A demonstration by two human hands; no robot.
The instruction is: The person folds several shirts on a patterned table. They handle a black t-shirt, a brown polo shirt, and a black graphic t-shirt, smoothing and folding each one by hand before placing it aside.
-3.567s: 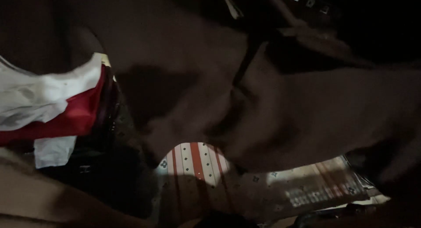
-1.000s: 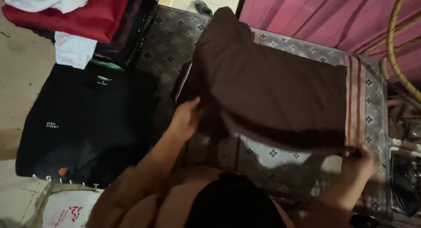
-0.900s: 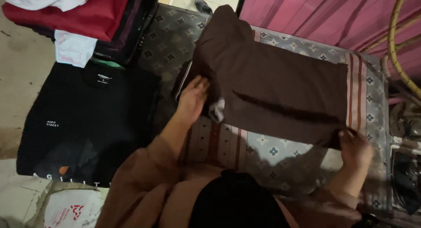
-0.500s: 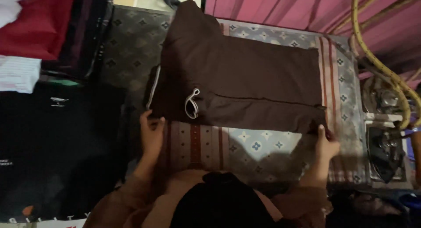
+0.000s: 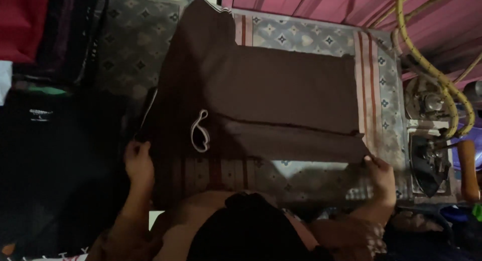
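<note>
The head view looks down on one dark brown garment [image 5: 266,100] spread flat over a patterned cloth [image 5: 311,37] with red stripes and small diamond motifs. The garment's long axis runs left to right across the scene; its wider part lies on the left, reaching toward the far edge, and the narrower folded length points right. One white drawstring loop [image 5: 200,133] lies on it, left of the middle.

Two hands are in view, both at the garment's near edge. The left hand [image 5: 139,163] is curled shut on the near left corner of the fabric, fingers folded around the hem. The right hand [image 5: 380,173] pinches the near right corner, fingers closed on the edge where it meets the patterned cloth. The two are well apart, one at each end of the near hem.

On the far left sits one stack of folded clothes [image 5: 50,35], red and dark, with one black shirt [image 5: 47,140] lying nearer. On the right stands one iron [image 5: 427,160], and yellow hoses [image 5: 432,65] curve above it; how many hoses, I cannot tell. Pink fabric [image 5: 326,2] hangs at the far edge
</note>
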